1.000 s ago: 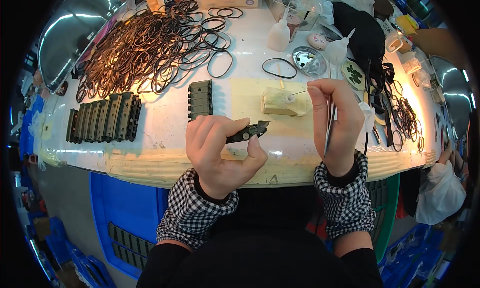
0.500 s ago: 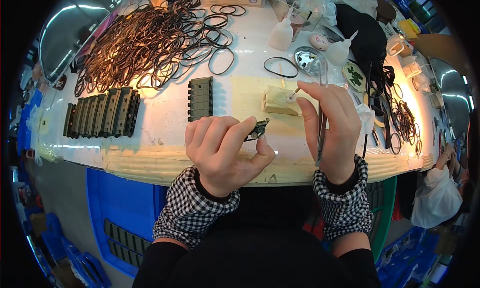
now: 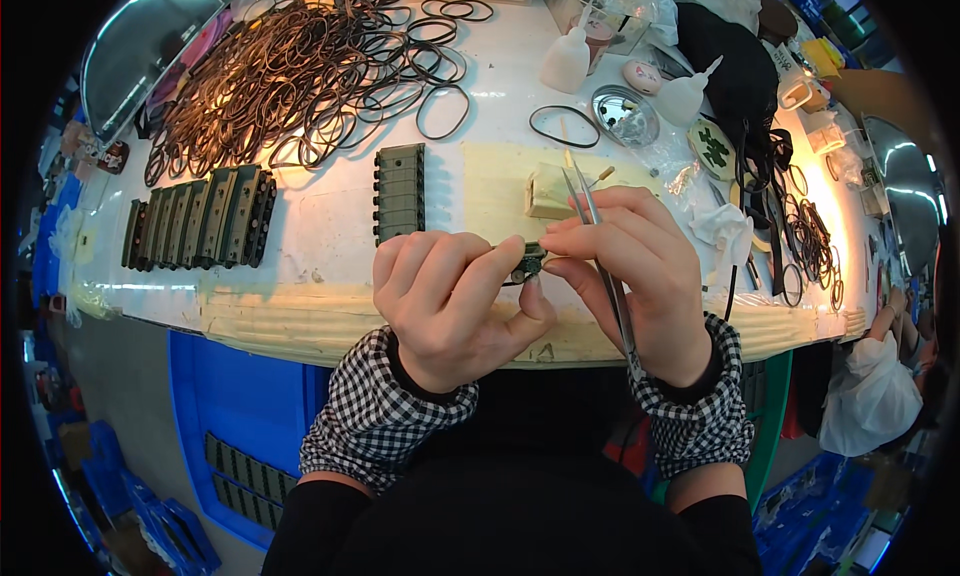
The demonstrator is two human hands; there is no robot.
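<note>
My left hand [image 3: 450, 301] is closed around a small dark green part [image 3: 527, 263], of which only the right end shows between my thumb and fingers. My right hand [image 3: 630, 276] pinches that same end with its fingertips and also holds metal tweezers [image 3: 600, 246], whose tips point away from me toward a cream block [image 3: 548, 191] on the table. Both hands meet just above the near edge of the white table [image 3: 330, 236]. A single dark green ribbed strip [image 3: 400, 191] lies just beyond my left hand.
A big pile of black rubber rings [image 3: 290, 71] covers the far left. A row of dark green strips [image 3: 200, 219] lies at the left. Two white squeeze bottles [image 3: 566, 58], a metal dish [image 3: 624, 116] and a black bag [image 3: 735, 61] stand at the back right. A blue bin [image 3: 240, 416] sits below the table.
My right hand has moved left to meet my left hand at the small part. The tweezers have swung from pointing down to pointing away from me.
</note>
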